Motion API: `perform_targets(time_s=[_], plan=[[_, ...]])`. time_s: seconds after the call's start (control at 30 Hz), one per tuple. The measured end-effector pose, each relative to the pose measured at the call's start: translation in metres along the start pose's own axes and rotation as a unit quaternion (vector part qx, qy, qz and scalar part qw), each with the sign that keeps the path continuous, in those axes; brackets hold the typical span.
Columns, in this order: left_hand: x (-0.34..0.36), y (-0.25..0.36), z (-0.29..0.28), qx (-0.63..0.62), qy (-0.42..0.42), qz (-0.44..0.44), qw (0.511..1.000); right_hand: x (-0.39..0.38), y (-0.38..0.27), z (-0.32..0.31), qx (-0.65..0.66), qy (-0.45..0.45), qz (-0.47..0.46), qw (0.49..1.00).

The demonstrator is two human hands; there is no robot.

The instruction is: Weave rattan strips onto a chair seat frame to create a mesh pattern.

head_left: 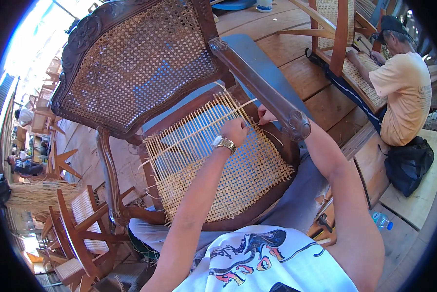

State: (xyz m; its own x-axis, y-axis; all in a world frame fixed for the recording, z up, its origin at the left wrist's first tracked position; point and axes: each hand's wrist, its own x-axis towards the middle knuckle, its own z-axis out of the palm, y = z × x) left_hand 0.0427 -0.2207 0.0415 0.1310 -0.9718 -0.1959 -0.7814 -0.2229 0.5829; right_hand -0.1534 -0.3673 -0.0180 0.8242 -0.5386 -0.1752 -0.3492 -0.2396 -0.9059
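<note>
A dark carved wooden armchair [106,160] stands tilted before me, with a half-woven cane seat [228,185] in its frame. The part nearer me is a close grid; farther off, mostly parallel strands run with gaps. My left hand [234,130], with a wristwatch [224,143], rests over the weave, its fingers closed on a cane strand. Just right of it, at the seat's edge by the armrest [262,85], my right hand [266,115] pinches a cane strand; the armrest partly covers that arm. Loose strand ends [247,103] stick out past the frame.
Woven cane fills the chair's back [145,68]. At the right a person [403,92] sits working on another chair [342,53]. A black bag [410,165] and a plastic bottle [381,220] lie nearby. Wooden chairs [84,219] and a straw-coloured bundle [36,194] occupy the left.
</note>
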Motion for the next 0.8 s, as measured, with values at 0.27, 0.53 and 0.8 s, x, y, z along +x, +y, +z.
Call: perform_targets(time_s=[0.27, 0.53, 0.8], plan=[[-0.02, 0.009, -0.002, 0.04, 0.043, -0.018, 0.998, 0.001, -0.052, -0.005, -0.173, -0.048, 0.119, 0.977], [-0.021, 0.011, -0.001, 0.033, 0.051, -0.008, 0.998, -0.012, -0.012, -0.001, 0.058, 0.055, 0.01, 0.997], [-0.021, 0.014, -0.002, 0.03, 0.041, -0.018, 0.999, -0.007, 0.008, 0.001, 0.071, 0.04, 0.058, 0.995]])
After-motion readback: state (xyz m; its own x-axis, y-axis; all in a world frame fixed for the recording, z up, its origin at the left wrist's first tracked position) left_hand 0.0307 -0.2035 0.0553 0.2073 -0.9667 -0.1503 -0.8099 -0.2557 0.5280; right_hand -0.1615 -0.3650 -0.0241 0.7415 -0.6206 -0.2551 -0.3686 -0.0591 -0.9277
